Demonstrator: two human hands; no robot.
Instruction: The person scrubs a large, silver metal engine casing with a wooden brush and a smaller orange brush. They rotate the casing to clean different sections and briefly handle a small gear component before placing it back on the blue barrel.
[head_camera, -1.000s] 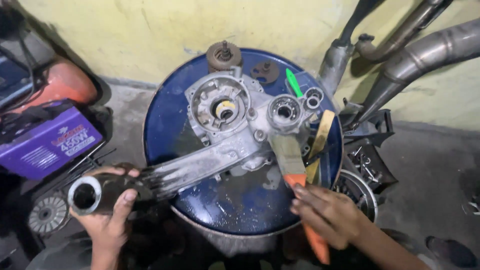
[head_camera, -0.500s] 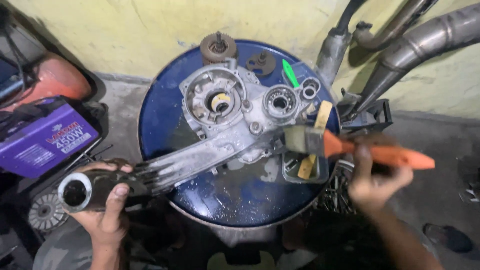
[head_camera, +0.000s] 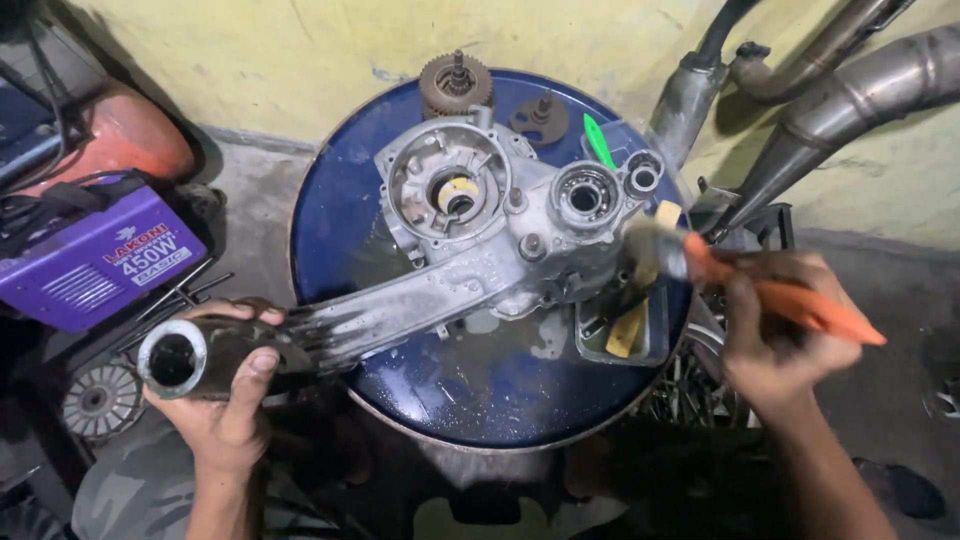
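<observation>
We steady a grey cast-metal engine casing (head_camera: 480, 250) across the blue drum top (head_camera: 330, 250) that serves as our counter, its long arm reaching past the drum's rim towards us. Our left hand (head_camera: 225, 400) wraps the dark tubular end (head_camera: 180, 358) of that arm, fingers (head_camera: 262, 365) curled closed around it. Our right hand (head_camera: 775, 340) is closed on the orange handle of a paintbrush (head_camera: 760, 290), its bristles touching the casing's right side, just beside the two bearing bores. A small tray (head_camera: 655, 335) with a pale stick in it sits under the brush, and a green-handled tool (head_camera: 598, 140) lies near the far rim. A gear cluster (head_camera: 455, 85) stands at the back of the drum; exhaust pipes (head_camera: 850, 90) lean on the yellow wall, and a purple machine (head_camera: 95, 255) rests on the floor to the left. The casing looks heavy, rigid and wet, so probably slick; we judge the tubular end and the thick arm the safest holds, away from the thin open rims.
</observation>
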